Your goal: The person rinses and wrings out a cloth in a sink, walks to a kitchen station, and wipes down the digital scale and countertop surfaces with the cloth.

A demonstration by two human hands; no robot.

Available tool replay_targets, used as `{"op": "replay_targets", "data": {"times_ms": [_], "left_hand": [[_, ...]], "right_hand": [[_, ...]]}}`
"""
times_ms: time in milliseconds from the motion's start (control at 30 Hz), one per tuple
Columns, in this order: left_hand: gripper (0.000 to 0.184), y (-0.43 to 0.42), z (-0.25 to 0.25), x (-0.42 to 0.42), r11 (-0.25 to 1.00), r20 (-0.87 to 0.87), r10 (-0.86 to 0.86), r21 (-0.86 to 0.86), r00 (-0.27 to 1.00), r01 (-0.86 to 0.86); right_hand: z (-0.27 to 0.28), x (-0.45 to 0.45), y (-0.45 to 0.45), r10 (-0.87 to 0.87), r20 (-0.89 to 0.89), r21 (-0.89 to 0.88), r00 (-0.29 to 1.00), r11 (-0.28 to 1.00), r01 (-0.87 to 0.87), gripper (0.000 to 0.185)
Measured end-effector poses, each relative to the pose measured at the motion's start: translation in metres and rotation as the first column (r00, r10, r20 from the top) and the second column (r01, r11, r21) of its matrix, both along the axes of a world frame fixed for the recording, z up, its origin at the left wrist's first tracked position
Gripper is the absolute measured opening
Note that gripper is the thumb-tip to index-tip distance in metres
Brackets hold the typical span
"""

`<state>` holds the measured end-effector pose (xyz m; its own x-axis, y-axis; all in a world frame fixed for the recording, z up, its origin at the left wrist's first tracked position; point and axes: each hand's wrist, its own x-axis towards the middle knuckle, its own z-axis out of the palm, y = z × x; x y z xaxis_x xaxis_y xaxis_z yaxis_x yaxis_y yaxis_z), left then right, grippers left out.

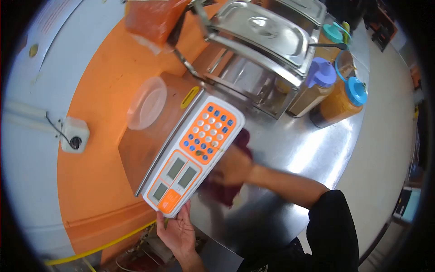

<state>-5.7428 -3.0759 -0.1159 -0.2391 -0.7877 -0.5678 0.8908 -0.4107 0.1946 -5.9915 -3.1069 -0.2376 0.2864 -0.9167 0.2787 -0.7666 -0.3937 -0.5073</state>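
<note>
The white scale (192, 156) bears orange panels (172, 199) and blue-and-white keys (213, 132).

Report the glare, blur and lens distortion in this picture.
Head view: bright glare patches the steel table; head view: the right hand is smeared, probably by motion, while the scale looks sharper; head view: the outer scene bows as through a wide lens, with dark, rounded corners.

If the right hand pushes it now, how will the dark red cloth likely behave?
The cloth would likely flop and bunch, given its irregular outline. It may slide readily, since the metal table looks smooth and shiny.
</note>
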Motion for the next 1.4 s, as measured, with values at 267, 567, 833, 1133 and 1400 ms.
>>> {"op": "replay_targets", "data": {"times_ms": [267, 567, 833, 1133, 1400], "left_hand": [[0.057, -0.004, 0.004, -0.002, 1.0, 0.0, 0.0, 0.018, 1.0, 0.0], [0.054, -0.009, -0.004, 0.009, 0.991, 0.052, -0.117, -0.061, 0.992, 0.12], [0.054, -0.009, -0.01, 0.008, 0.986, 0.05, -0.117, -0.116, 0.992, 0.122], [0.054, -0.015, -0.019, 0.008, 0.99, 0.119, -0.118, -0.067, 0.986, 0.127], [0.053, -0.031, -0.061, 0.011, 0.996, 0.211, -0.079, -0.019, 0.974, 0.085]], "right_hand": [[-0.022, 0.062, -0.129, -0.398, -0.167, 0.124, 0.902, 0.899, 0.419, 0.056], [0.017, 0.117, 0.154, 0.205, -0.038, 0.082, 0.978, 0.976, -0.201, 0.055], [0.029, -0.012, 0.204, -0.502, -0.407, 0.101, 0.763, 0.806, 0.583, 0.067], [0.003, 0.128, 0.06, -0.201, -0.189, 0.059, 0.961, 0.975, 0.215, 0.065], [0.032, -0.046, 0.227, -0.365, -0.24, 0.134, 0.9, 0.905, 0.403, 0.055]]}}
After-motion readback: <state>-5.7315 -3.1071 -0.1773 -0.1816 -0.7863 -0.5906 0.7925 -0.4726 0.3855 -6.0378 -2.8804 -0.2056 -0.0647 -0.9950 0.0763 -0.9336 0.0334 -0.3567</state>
